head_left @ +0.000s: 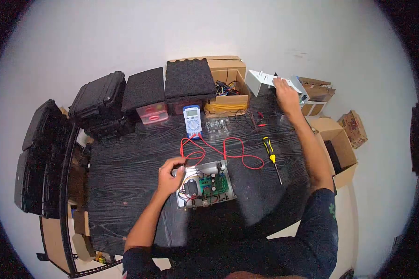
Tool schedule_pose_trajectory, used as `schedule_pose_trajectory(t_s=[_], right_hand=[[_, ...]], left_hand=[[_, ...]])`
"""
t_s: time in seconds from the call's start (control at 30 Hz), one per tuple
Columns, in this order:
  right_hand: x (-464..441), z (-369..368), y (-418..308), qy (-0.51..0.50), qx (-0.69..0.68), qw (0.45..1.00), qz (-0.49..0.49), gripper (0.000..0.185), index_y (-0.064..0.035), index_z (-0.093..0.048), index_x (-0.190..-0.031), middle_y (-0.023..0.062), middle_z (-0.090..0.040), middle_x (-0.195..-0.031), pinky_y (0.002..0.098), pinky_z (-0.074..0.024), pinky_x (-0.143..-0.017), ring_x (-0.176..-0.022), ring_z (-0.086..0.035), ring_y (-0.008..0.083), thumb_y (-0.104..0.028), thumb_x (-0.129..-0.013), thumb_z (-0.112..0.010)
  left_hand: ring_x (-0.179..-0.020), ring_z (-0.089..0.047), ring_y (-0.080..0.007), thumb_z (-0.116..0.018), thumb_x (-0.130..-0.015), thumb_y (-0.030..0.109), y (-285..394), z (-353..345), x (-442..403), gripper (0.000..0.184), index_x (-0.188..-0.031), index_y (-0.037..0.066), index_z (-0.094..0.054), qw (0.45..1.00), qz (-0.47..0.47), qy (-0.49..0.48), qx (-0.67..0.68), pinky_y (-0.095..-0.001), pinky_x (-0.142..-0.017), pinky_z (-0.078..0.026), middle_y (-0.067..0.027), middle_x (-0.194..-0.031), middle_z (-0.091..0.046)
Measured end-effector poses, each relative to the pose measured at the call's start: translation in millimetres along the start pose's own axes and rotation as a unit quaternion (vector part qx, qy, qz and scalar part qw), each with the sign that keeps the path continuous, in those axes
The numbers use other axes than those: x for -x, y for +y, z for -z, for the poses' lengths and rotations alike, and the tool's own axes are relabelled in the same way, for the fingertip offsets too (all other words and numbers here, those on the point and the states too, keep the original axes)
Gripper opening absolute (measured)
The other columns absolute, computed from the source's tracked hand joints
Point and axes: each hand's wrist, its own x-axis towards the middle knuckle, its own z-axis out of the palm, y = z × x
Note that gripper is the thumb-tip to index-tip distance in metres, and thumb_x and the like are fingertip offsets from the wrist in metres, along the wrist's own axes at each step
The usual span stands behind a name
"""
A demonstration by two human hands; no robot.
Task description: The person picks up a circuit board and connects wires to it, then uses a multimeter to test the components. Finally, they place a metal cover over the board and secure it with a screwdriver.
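An opened metal case [206, 185] with a green circuit board [219, 184] and wires inside lies near the table's front. My left hand [171, 177] is at its upper left corner, thumb and fingers curved apart around the edge. At the back right, my right hand [286, 95] is closed on a white metal cover [261, 80], which stands tilted. A blue and white multimeter [192, 121] lies behind the case, with red leads [244, 160] looping over the table. The yellow and black screwdriver [270, 151] rests right of the case.
Black cases [97, 95], foam-topped boxes [189, 79] and a cardboard box of cables [228, 95] line the back of the black table [121, 172]. A clear tray of small parts [218, 126] sits beside the multimeter. Open cardboard boxes [342, 144] stand at the right.
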Motion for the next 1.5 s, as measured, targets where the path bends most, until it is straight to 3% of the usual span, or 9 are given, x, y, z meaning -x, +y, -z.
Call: schedule_pose_trajectory(t_s=[0.27,0.4,0.6,0.7,0.83,0.87,0.93,1.0,1.5], right_hand=[[24.5,205.5,-108.1,0.046,-0.211,0.972,0.09,0.034,-0.004,-0.06,-0.124,0.0162,-0.073,-0.117,0.0398,-0.0602,-0.079,-0.098,-0.075,0.0292,-0.007,-0.091,-0.057],[37.2,252.0,-167.1,0.042,-0.286,0.934,0.209,0.038,-0.0028,-0.061,-0.123,0.0124,-0.073,-0.113,0.0395,-0.0602,-0.078,-0.091,-0.074,0.028,-0.007,-0.085,-0.062],[41.4,238.4,-184.9,0.044,-0.465,0.849,0.246,0.034,-0.0083,-0.069,-0.116,0.0103,-0.075,-0.109,0.0407,-0.0591,-0.084,-0.098,-0.072,0.0287,-0.008,-0.082,-0.069],[54.1,223.7,-156.6,-0.05,-0.526,0.847,0.061,0.042,-0.0056,-0.066,-0.126,0.0178,-0.071,-0.119,0.0453,-0.0544,-0.096,-0.109,-0.069,0.0372,0.004,-0.086,-0.059],[95.8,173.3,-150.5,-0.141,-0.524,0.838,0.051,0.076,-0.0071,-0.04,-0.157,0.0277,-0.055,-0.147,0.0446,-0.0463,-0.112,-0.131,-0.059,0.04,0.004,-0.083,-0.058],[108.4,156.1,-158.4,-0.234,-0.595,0.766,0.065,0.086,-0.0055,-0.022,-0.163,0.0302,-0.045,-0.155,0.0414,-0.0406,-0.117,-0.141,-0.051,0.0391,0.0,-0.086,-0.059],[126.6,157.7,-194.7,-0.109,-0.6,0.791,0.047,0.078,-0.0017,-0.022,-0.162,0.0284,-0.046,-0.154,0.0402,-0.037,-0.118,-0.143,-0.048,0.0372,0.001,-0.091,-0.054],[140.5,148.9,-220.9,-0.131,-0.74,0.654,-0.085,0.07,0.0005,-0.025,-0.16,0.0258,-0.046,-0.154,0.0412,-0.0355,-0.119,-0.144,-0.047,0.0374,-0.001,-0.095,-0.051],[172.9,111.9,-238.6,-0.066,-0.654,0.753,-0.023,0.057,-0.004,-0.044,-0.14,0.0273,-0.049,-0.152,0.0451,-0.0449,-0.113,-0.136,-0.053,0.0472,0.004,-0.086,-0.057]], left_hand=[[-0.149,-0.037,-0.044,-0.081,-0.08,0.016,106.0,13.5,-50.2,0.083,-0.152,0.002,-0.041,0.969,-0.185,-0.009,-0.162,-0.0538,-0.122,-0.029,-0.0246,-0.158,-0.043],[-0.145,-0.036,-0.0541,-0.083,-0.079,0.018,117.9,3.1,-57.1,0.097,-0.157,0.003,-0.028,0.941,-0.271,0.017,-0.2,-0.0611,-0.121,-0.027,-0.0278,-0.158,-0.041],[-0.118,-0.058,-0.035,-0.068,-0.091,0.01,79.8,12.9,-34.1,0.042,-0.127,0.0,-0.048,0.954,-0.242,0.132,-0.114,-0.0529,-0.114,-0.039,-0.0196,-0.121,-0.059],[-0.109,-0.057,-0.0277,-0.054,-0.097,0.005,75.7,9.8,-24.6,0.024,-0.12,0.0,-0.048,0.961,-0.211,0.173,-0.049,-0.0478,-0.108,-0.042,-0.0166,-0.113,-0.057],[-0.109,-0.058,-0.029,-0.041,-0.099,-0.006,79.9,10.5,-19.4,0.024,-0.122,-0.003,-0.046,0.969,-0.158,0.19,0.011,-0.0427,-0.102,-0.046,-0.0201,-0.114,-0.057],[-0.108,-0.059,-0.0292,-0.04,-0.099,-0.006,78.6,10.0,-18.7,0.024,-0.122,-0.002,-0.046,0.972,-0.155,0.179,0.015,-0.043,-0.102,-0.046,-0.0202,-0.114,-0.057],[-0.107,-0.059,-0.0296,-0.039,-0.1,-0.006,73.2,7.7,-15.0,0.023,-0.122,-0.002,-0.046,0.977,-0.147,0.154,0.025,-0.0435,-0.102,-0.047,-0.0206,-0.114,-0.057],[-0.107,-0.06,-0.032,-0.041,-0.099,-0.006,66.2,11.2,-11.6,0.026,-0.125,-0.001,-0.043,0.975,-0.2,0.096,-0.011,-0.0469,-0.102,-0.048,-0.0225,-0.114,-0.057],[-0.119,-0.062,-0.0504,-0.07,-0.082,-0.014,28.5,25.6,22.6,0.061,-0.128,0.008,-0.036,0.972,-0.199,-0.039,-0.122,-0.0618,-0.116,-0.04,-0.029,-0.126,-0.059]])
